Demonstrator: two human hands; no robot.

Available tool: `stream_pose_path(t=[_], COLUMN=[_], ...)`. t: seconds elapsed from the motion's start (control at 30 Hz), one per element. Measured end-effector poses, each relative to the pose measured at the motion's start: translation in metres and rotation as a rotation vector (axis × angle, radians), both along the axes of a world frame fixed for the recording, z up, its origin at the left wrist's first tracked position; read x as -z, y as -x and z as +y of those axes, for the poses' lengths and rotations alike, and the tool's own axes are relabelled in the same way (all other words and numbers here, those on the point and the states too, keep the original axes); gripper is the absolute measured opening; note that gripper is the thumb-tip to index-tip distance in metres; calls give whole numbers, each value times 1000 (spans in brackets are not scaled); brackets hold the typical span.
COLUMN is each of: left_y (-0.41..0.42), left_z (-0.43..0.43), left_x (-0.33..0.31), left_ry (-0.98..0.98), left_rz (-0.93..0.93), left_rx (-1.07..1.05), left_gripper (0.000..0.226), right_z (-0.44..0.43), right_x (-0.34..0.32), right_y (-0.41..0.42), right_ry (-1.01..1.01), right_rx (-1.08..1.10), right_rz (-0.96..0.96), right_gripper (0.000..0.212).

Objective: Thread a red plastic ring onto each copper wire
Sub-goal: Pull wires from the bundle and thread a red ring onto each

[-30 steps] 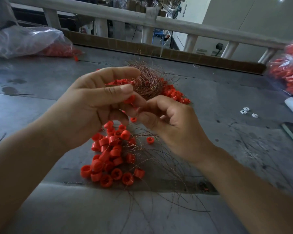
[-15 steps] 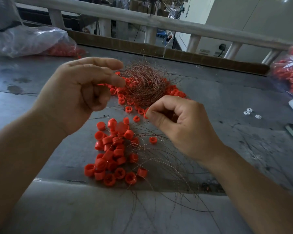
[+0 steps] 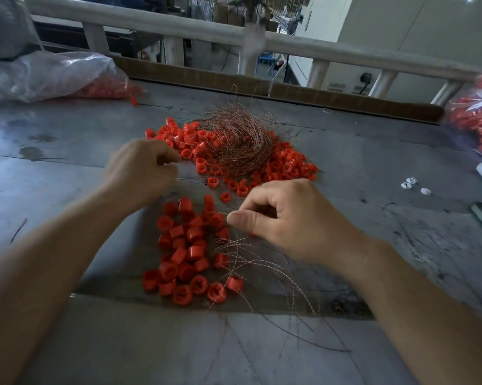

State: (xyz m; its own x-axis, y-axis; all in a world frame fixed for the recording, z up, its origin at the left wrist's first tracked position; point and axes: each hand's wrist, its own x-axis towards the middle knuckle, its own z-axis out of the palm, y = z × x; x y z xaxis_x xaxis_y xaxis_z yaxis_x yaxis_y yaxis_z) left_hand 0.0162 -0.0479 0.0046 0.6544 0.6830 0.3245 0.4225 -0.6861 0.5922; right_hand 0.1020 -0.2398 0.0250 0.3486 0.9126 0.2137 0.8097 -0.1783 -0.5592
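beside the near pile of red rings [image 3: 190,245], a copper wire [image 3: 221,213] is pinched in the right hand [image 3: 290,220]; left hand [image 3: 142,168] is curled, contents undetermined. next, as judged: a ring is to be picked and aligned.

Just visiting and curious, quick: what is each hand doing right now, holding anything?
Left hand: fingers curled, contents cannot be told.
Right hand: closed, pinching a copper wire.
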Motion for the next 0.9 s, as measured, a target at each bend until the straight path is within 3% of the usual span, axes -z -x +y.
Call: stream_pose_path(t=[0.1, 0.23, 0.33, 0.67, 0.9], left_y=[-6, -14, -16, -9, 2], left_z=[8, 19, 21, 21, 6], left_x=[9, 19, 24, 20, 1], left_ry=[-79, -42, -90, -268, -46], left_rz=[118, 231, 324, 124, -86], left_rx=[64, 100, 71, 109, 54], left_gripper=[44, 65, 62, 20, 19], right_z=[-1, -1, -1, -6, -11], right_x=[-3, -4, -3, -5, -6], right_y=[-2, -3, -4, -22, -45], right_ry=[-92, -197, -241, -395, -496], right_rx=[47, 119, 158, 377, 527], right_rz=[-5, -14, -26, -42, -55], right_gripper=[47, 49, 43, 38, 39])
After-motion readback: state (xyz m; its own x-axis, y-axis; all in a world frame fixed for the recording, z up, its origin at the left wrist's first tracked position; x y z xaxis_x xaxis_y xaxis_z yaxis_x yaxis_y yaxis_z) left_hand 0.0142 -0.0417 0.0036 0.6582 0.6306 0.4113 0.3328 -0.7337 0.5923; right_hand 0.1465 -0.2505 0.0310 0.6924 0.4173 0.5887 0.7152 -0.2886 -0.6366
